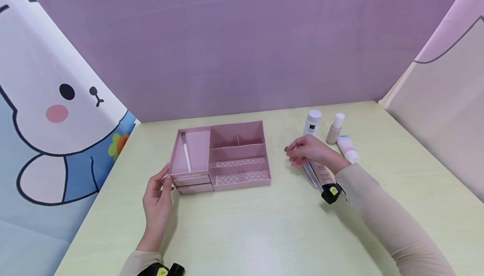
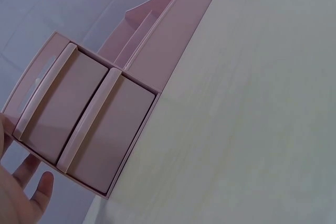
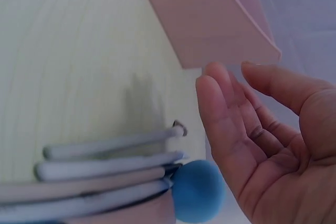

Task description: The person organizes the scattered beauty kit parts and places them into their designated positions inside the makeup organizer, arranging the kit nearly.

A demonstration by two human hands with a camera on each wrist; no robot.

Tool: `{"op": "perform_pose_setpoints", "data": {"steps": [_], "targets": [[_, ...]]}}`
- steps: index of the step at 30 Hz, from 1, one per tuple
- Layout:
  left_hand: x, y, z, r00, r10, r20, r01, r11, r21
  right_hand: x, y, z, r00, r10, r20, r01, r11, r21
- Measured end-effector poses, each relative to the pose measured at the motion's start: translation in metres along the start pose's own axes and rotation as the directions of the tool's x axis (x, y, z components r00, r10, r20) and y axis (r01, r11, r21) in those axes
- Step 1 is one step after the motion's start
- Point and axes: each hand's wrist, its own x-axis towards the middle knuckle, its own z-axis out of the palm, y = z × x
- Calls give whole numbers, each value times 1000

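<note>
My left hand [image 1: 158, 200] is at the left front corner of a pink desk organizer [image 1: 242, 187], its fingers spread against the side wall. In the left wrist view, fingertips [image 2: 44, 187] show beside two closed drawers [image 2: 107, 124]. A white-handled makeup brush [image 1: 186, 154] lies in the organizer's left tray. My right hand [image 3: 268, 145] is just above several makeup brushes [image 3: 110, 145], its fingers loosely bent and holding nothing. A dark brush tip [image 1: 285, 149] shows past its fingertips in the head view. Beside the brushes are a BB cream tube [image 1: 322, 172] and a blue ball-shaped item [image 3: 198, 191].
Behind my right hand stand a white-capped bottle [image 1: 312, 122] and a beige bottle [image 1: 334, 130]. A white and pink tube [image 1: 348, 148] lies to their right. The organizer's right half has several compartments. A purple cloth backdrop [image 1: 242, 45] rises behind the pale table [image 1: 242, 234].
</note>
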Motion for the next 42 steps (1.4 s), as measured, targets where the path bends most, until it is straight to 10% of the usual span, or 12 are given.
{"op": "perform_pose_setpoints", "data": {"steps": [17, 42], "targets": [[1, -3, 0, 1000, 7, -7, -7, 1000, 3, 7, 11, -8, 994, 71, -84, -79, 992, -97], [3, -6, 1, 999, 28, -15, -28, 999, -27, 11, 7, 13, 987, 52, -154, -116, 889, -443]]}}
